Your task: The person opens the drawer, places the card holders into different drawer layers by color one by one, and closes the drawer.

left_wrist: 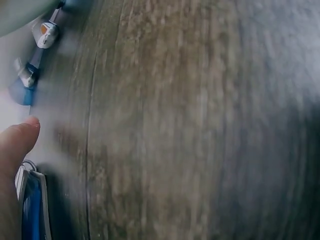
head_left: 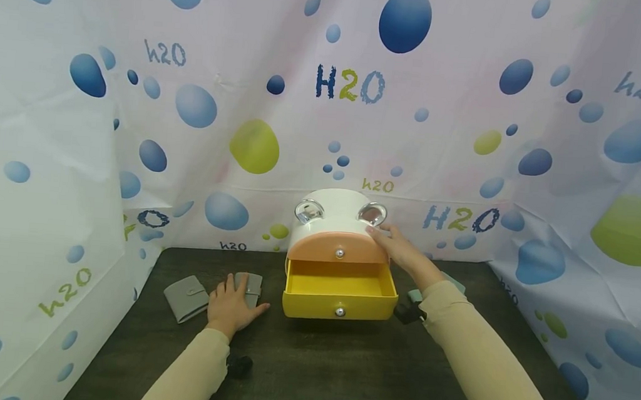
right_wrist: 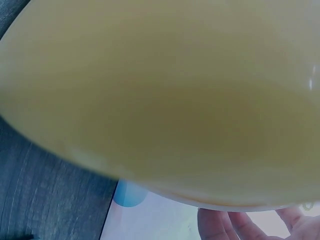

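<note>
White backdrop (head_left: 441, 172), printed with blue and green ovals, behind a glossy white, round-topped cabinet (head_left: 338, 211); dark, wood-grained table (head_left: 312, 375) beneath the cabinet. The cabinet's yellow, box-shaped lower drawer (head_left: 312, 306) stands open at its front. The hands are apart: the right hand (head_left: 401, 250), fingers extended, touches the cabinet's upper right side; the left hand (head_left: 231, 306), fingers spread, rests on a grey, strapped wallet (head_left: 255, 283) left of the cabinet. A second grey, squarish wallet (head_left: 185, 297) lies farther left of the cabinet.
</note>
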### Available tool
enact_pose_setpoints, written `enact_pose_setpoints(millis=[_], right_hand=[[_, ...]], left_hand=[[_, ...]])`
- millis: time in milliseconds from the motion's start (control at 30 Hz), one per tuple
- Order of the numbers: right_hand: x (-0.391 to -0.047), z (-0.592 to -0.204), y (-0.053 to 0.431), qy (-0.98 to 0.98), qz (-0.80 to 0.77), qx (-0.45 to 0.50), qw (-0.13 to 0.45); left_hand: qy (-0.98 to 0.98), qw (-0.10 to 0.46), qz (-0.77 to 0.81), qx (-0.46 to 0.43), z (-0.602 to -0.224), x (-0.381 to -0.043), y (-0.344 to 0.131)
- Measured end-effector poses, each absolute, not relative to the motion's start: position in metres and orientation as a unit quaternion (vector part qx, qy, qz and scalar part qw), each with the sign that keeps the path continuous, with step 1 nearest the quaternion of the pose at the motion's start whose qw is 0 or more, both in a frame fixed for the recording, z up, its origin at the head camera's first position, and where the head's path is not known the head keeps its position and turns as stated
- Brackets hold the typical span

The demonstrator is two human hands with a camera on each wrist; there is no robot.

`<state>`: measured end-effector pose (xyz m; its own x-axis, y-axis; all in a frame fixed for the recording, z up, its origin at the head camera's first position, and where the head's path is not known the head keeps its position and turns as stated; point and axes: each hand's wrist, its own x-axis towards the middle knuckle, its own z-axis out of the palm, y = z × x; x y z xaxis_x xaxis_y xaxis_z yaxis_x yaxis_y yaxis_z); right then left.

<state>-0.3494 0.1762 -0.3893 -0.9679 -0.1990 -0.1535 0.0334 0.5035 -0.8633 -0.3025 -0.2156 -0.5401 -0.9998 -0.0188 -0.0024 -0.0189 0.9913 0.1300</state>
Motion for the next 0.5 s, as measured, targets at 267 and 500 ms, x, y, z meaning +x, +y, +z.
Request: enact_pose_setpoints(millis=[267, 500], right_hand=[[-0.3468, -0.3863, 0.1753, 0.858, -0.497, -0.039, 0.123], [-0.3479, -0.3875, 0.1755, 0.857, -0.498, -0.038, 0.125]], left_hand=[[0.997, -0.016, 0.075, -0.006, -0.5438, -0.3065, -0.2142], [0.995, -0.019, 0.098, -0.005, -0.5424, -0.3076, -0.2119]])
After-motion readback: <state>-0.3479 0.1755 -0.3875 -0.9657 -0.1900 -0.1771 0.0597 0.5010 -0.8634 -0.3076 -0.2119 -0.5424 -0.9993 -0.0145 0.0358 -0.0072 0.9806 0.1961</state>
